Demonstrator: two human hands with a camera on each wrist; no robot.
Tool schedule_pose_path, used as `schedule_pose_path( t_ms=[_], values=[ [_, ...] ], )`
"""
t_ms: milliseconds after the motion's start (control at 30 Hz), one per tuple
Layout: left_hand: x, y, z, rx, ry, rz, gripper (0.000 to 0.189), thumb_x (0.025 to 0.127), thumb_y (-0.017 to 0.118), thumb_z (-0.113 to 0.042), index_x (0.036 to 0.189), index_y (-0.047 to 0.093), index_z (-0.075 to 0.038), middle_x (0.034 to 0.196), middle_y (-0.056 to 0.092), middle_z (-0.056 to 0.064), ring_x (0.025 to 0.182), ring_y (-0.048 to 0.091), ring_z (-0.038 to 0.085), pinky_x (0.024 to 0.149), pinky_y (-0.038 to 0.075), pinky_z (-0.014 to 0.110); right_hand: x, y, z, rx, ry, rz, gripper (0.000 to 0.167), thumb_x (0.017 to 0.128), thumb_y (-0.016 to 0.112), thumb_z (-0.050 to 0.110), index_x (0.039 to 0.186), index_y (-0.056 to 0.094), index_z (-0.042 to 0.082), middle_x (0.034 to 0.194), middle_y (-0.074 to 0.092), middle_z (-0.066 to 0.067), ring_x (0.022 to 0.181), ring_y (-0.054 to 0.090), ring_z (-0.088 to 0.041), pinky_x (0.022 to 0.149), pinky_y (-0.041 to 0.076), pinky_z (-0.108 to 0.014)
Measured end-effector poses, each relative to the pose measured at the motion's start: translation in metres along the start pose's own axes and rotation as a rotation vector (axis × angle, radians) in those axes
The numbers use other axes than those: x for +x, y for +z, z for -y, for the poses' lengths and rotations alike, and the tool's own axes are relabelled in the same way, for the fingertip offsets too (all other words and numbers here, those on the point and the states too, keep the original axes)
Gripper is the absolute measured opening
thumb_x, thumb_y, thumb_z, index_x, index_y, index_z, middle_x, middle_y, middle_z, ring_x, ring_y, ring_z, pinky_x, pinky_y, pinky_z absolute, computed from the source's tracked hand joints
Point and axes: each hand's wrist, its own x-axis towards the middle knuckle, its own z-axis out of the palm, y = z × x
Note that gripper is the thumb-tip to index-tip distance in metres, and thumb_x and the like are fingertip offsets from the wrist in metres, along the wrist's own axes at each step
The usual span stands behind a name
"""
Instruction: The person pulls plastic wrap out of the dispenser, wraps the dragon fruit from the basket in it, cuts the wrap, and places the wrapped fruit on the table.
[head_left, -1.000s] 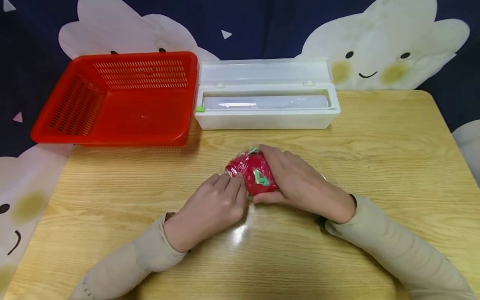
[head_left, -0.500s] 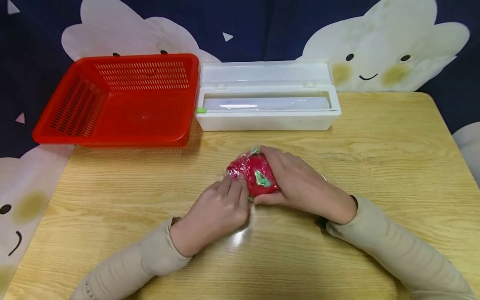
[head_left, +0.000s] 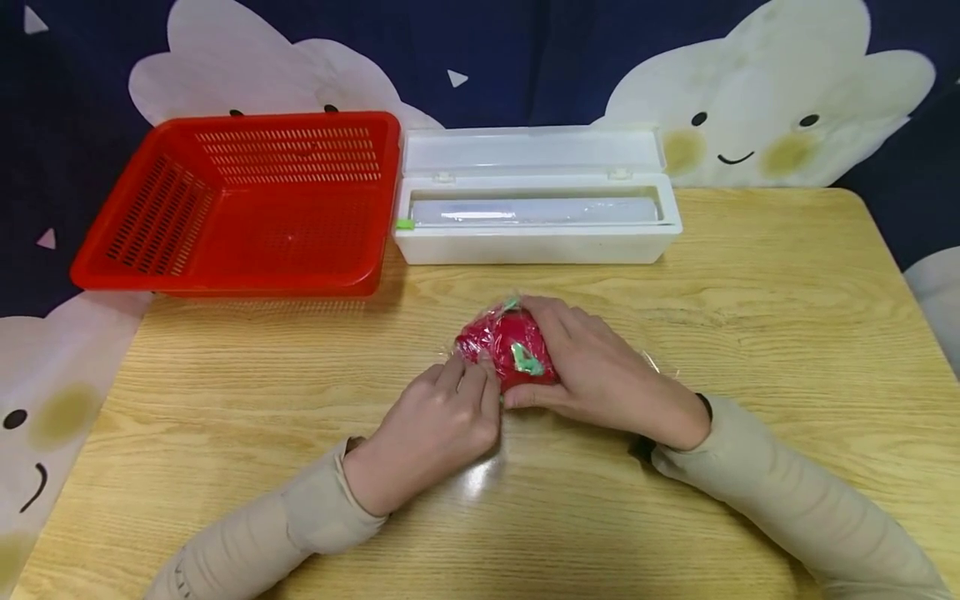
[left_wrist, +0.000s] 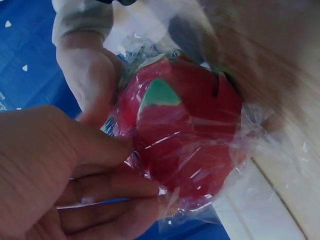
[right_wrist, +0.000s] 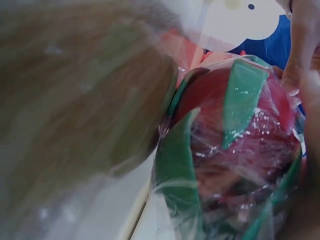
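A red dragon fruit (head_left: 517,337) with green scales sits over the middle of the table, wrapped in clear cling film (left_wrist: 262,130). My right hand (head_left: 600,371) grips it from the right, thumb on the near side and fingers round the far side. At its left end my left hand (head_left: 431,437) pinches the gathered film between thumb and fingers. In the left wrist view the film lies creased over the dragon fruit (left_wrist: 197,140), with a loose flap at its right side. Green scales show through the film on the dragon fruit (right_wrist: 230,130) in the right wrist view.
A red plastic basket (head_left: 270,287) stands at the back left of the wooden table (head_left: 787,333). Beside it is a white cling film box (head_left: 536,248), lid raised, with a film roll (head_left: 536,212) inside. A dark blue cloud-patterned cloth (head_left: 525,67) hangs behind.
My left hand has shifted slightly to the right against the dragon fruit. The right hand keeps its grip, and the head view has tipped a little upward.
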Motion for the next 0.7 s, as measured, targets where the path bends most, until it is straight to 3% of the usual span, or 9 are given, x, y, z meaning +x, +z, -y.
schedule_pose_path(
  t_ms=[233,400,567,700],
  values=[
    [-0.001,0.000,0.007,-0.068,-0.028,-0.005,0.017,0.097,0.062,-0.006,0.093,0.078,-0.001,0.085,0.077,0.009,0.069,0.069,0.018,0.062,0.061,0.026,0.001,0.002,0.002,0.018,0.032,-0.028,0.101,0.088,0.067,0.070,0.157,0.035,0.005,0.153,0.051,-0.016,0.134,0.059,-0.037,0.111,0.051,-0.056],
    [-0.001,0.001,0.015,-0.221,-0.128,-0.011,0.013,0.094,0.074,-0.018,0.091,0.075,-0.006,0.078,0.073,0.004,0.063,0.064,0.015,0.057,0.060,0.026,0.001,-0.002,-0.001,0.067,0.031,0.008,0.107,0.086,0.069,0.071,0.161,0.029,0.007,0.156,0.049,-0.016,0.136,0.057,-0.036,0.111,0.051,-0.055],
    [0.000,0.005,0.024,-0.361,-0.222,-0.009,0.024,0.090,0.081,-0.031,0.091,0.072,-0.009,0.075,0.068,0.002,0.064,0.063,0.014,0.057,0.060,0.027,-0.001,-0.011,-0.005,0.124,0.064,0.057,0.121,0.078,0.074,0.075,0.168,0.013,0.021,0.166,0.039,-0.008,0.144,0.053,-0.030,0.113,0.052,-0.051],
    [0.001,0.008,0.029,-0.430,-0.259,0.001,0.031,0.089,0.082,-0.035,0.098,0.073,-0.008,0.082,0.072,0.003,0.073,0.068,0.016,0.065,0.064,0.028,-0.001,-0.014,-0.007,0.127,0.038,0.052,0.117,0.078,0.076,0.071,0.167,0.012,0.031,0.161,0.044,-0.005,0.137,0.058,-0.026,0.106,0.056,-0.049]
  ],
)
